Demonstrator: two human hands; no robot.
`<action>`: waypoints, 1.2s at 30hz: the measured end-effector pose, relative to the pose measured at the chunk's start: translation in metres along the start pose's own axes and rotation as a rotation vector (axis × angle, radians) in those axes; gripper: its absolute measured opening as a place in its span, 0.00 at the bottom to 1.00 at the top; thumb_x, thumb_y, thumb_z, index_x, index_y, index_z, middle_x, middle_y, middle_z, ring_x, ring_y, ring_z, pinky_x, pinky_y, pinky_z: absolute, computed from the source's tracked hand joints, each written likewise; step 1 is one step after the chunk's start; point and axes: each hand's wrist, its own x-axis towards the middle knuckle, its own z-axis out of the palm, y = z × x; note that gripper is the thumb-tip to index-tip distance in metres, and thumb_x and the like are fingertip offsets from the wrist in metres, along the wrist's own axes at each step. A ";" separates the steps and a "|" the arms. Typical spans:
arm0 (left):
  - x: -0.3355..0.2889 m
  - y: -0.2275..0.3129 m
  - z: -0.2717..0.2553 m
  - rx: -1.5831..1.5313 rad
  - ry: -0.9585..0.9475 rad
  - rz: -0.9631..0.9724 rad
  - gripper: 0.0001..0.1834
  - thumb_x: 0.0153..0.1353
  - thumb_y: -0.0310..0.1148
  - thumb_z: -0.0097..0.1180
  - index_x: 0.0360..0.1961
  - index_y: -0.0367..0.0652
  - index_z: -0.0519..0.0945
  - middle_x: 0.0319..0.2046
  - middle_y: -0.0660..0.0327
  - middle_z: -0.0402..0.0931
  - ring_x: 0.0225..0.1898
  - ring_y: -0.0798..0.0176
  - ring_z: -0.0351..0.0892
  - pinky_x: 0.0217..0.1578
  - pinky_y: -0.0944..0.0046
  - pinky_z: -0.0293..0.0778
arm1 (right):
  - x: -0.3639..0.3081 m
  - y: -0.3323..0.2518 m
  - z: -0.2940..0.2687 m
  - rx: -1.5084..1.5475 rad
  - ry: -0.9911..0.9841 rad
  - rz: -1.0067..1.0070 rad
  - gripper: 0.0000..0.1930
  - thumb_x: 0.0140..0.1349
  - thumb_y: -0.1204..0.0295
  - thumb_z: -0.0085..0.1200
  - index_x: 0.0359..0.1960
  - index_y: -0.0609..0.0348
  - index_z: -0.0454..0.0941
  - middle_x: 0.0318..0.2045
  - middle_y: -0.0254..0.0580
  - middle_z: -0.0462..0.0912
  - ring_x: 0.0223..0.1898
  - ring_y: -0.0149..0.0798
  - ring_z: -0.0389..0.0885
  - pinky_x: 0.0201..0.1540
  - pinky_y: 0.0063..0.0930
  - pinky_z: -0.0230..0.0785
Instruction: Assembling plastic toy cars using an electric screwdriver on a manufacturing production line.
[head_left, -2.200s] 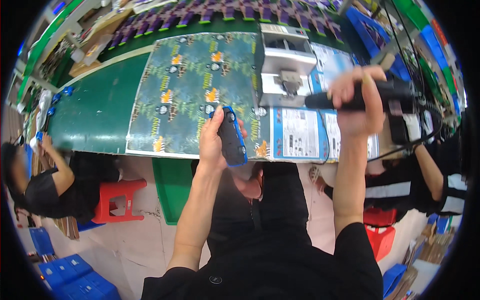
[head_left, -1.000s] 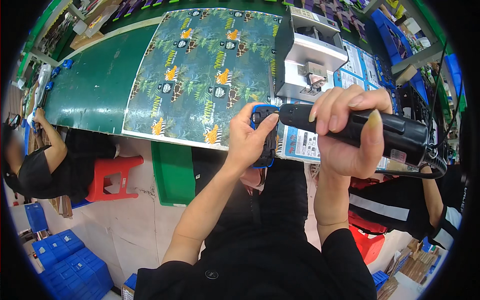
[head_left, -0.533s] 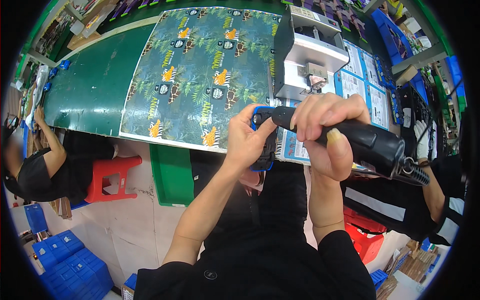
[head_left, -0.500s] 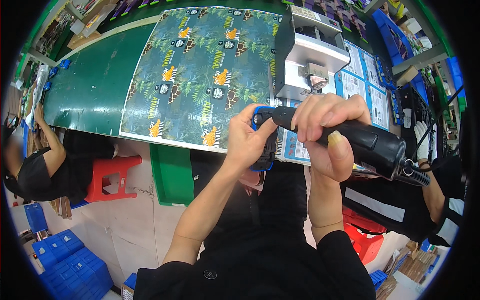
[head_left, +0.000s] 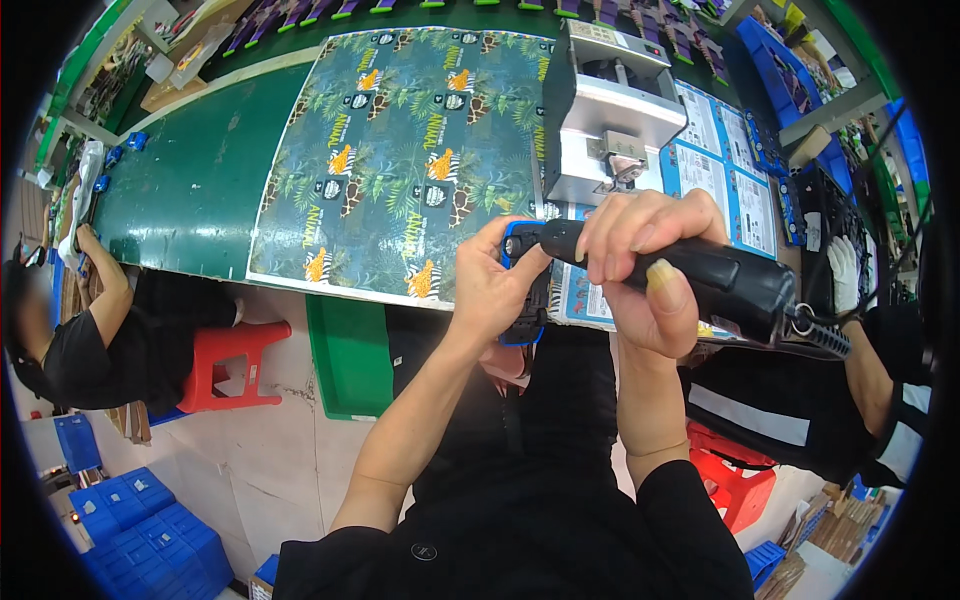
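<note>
My right hand (head_left: 650, 275) is wrapped round a black electric screwdriver (head_left: 740, 290) with a cord at its back end, held almost level. The tool's nose meets a blue-and-black plastic toy part (head_left: 533, 300) at the table's front edge. My left hand (head_left: 490, 290) grips that part, thumb on the near face and fingers behind it. The thumb tip lies close beside the tool's nose. My fingers and the tool hide much of the part, and the screwdriver's bit does not show.
A silver metal machine (head_left: 622, 120) stands just beyond my hands. Printed animal sheets (head_left: 400, 170) cover the table to its left. A green bin (head_left: 348, 360) sits below the edge. Co-workers sit on both sides; a white-gloved hand (head_left: 843, 270) shows at right.
The whole view has shifted slightly. My hands keep nearly the same pose, with the screwdriver still against the toy part.
</note>
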 end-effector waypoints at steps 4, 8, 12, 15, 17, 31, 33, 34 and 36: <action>0.003 0.012 -0.001 -0.078 0.033 -0.060 0.08 0.59 0.25 0.64 0.40 0.36 0.81 0.31 0.64 0.82 0.31 0.74 0.78 0.33 0.70 0.76 | 0.015 -0.007 -0.007 0.049 -0.049 -0.119 0.12 0.62 0.66 0.57 0.38 0.61 0.69 0.23 0.43 0.75 0.24 0.37 0.75 0.34 0.35 0.72; 0.020 0.009 -0.017 -0.501 0.225 -0.198 0.13 0.62 0.31 0.62 0.46 0.40 0.77 0.37 0.57 0.82 0.32 0.65 0.82 0.35 0.65 0.81 | 0.050 -0.029 -0.036 -0.114 0.043 -0.302 0.14 0.68 0.60 0.42 0.36 0.59 0.70 0.21 0.40 0.71 0.20 0.36 0.70 0.32 0.36 0.67; 0.017 0.004 -0.027 -0.724 0.139 -0.266 0.16 0.62 0.28 0.59 0.50 0.38 0.74 0.43 0.53 0.79 0.42 0.59 0.82 0.40 0.58 0.83 | 0.069 -0.027 -0.052 -0.271 0.111 -0.233 0.09 0.67 0.68 0.46 0.34 0.61 0.71 0.19 0.41 0.71 0.20 0.37 0.71 0.31 0.34 0.68; 0.010 0.007 -0.024 -0.504 0.056 -0.219 0.22 0.57 0.22 0.55 0.55 0.34 0.70 0.49 0.45 0.77 0.52 0.47 0.80 0.46 0.50 0.83 | 0.068 -0.022 -0.047 -0.397 0.164 -0.198 0.06 0.63 0.73 0.53 0.32 0.62 0.72 0.17 0.41 0.72 0.17 0.35 0.71 0.28 0.31 0.69; 0.010 0.006 -0.028 -0.513 0.036 -0.243 0.25 0.56 0.21 0.55 0.57 0.34 0.69 0.50 0.45 0.77 0.51 0.48 0.80 0.46 0.50 0.83 | 0.070 -0.020 -0.045 -0.444 0.188 -0.157 0.07 0.61 0.73 0.57 0.31 0.64 0.74 0.16 0.40 0.73 0.15 0.35 0.73 0.26 0.31 0.71; 0.015 0.004 -0.023 -0.463 0.025 -0.175 0.27 0.52 0.20 0.61 0.55 0.38 0.70 0.48 0.51 0.77 0.44 0.56 0.82 0.41 0.53 0.84 | 0.037 -0.033 -0.026 0.012 0.046 0.119 0.12 0.66 0.63 0.44 0.33 0.60 0.68 0.16 0.37 0.67 0.13 0.31 0.65 0.22 0.29 0.66; 0.015 0.003 -0.024 -0.458 0.043 -0.177 0.27 0.52 0.20 0.61 0.55 0.38 0.70 0.48 0.51 0.77 0.44 0.56 0.82 0.41 0.54 0.84 | 0.021 -0.027 -0.014 0.067 -0.017 0.076 0.12 0.67 0.63 0.41 0.35 0.60 0.68 0.17 0.37 0.69 0.15 0.31 0.67 0.24 0.29 0.67; 0.015 0.004 -0.024 -0.451 0.054 -0.169 0.27 0.52 0.20 0.61 0.55 0.38 0.70 0.49 0.51 0.77 0.44 0.56 0.82 0.40 0.55 0.84 | 0.016 -0.024 -0.011 0.049 -0.059 0.084 0.12 0.66 0.63 0.43 0.35 0.61 0.68 0.17 0.37 0.69 0.15 0.31 0.68 0.24 0.29 0.67; 0.015 0.004 -0.025 -0.464 0.063 -0.170 0.27 0.52 0.19 0.60 0.55 0.37 0.69 0.49 0.51 0.76 0.43 0.57 0.82 0.40 0.56 0.84 | 0.010 -0.020 -0.004 0.058 -0.078 0.100 0.12 0.65 0.64 0.45 0.36 0.61 0.68 0.17 0.38 0.70 0.16 0.31 0.69 0.25 0.29 0.68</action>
